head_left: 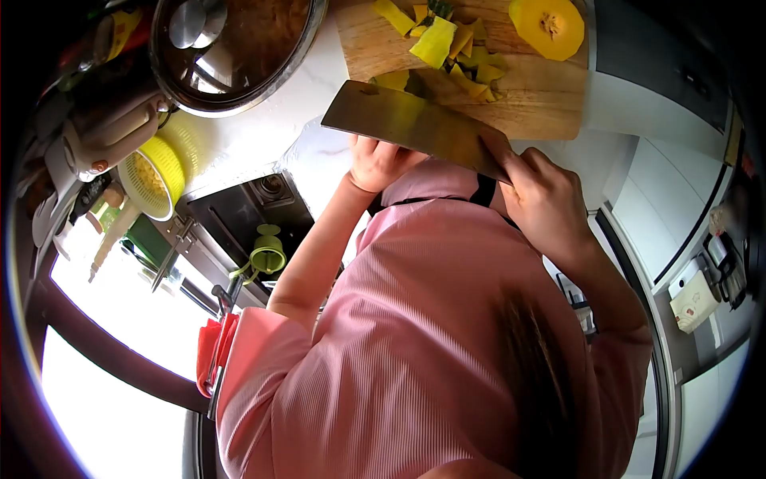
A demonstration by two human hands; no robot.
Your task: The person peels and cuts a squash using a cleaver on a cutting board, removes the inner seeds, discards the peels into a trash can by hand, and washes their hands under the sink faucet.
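A wide cleaver (415, 124) is held across the front edge of the wooden cutting board (550, 100). My right hand (546, 191) grips it at its right end, fingers closed round the handle. Partly behind the blade is my left hand (381, 164), its fingers curled and largely hidden; what it holds, if anything, does not show. Yellow-green peel pieces (435, 41) lie scattered on the board beyond the blade. At the board's upper right sits a cut yellow squash (549, 25) with its seed hollow visible.
Left of the board stands a large pan with a glass lid (239, 48). A yellow strainer basket (155, 177) with small pale pieces is further left, near hanging utensils. The sink (275, 203) has a green cup (268, 254) at it. Cabinets line the right.
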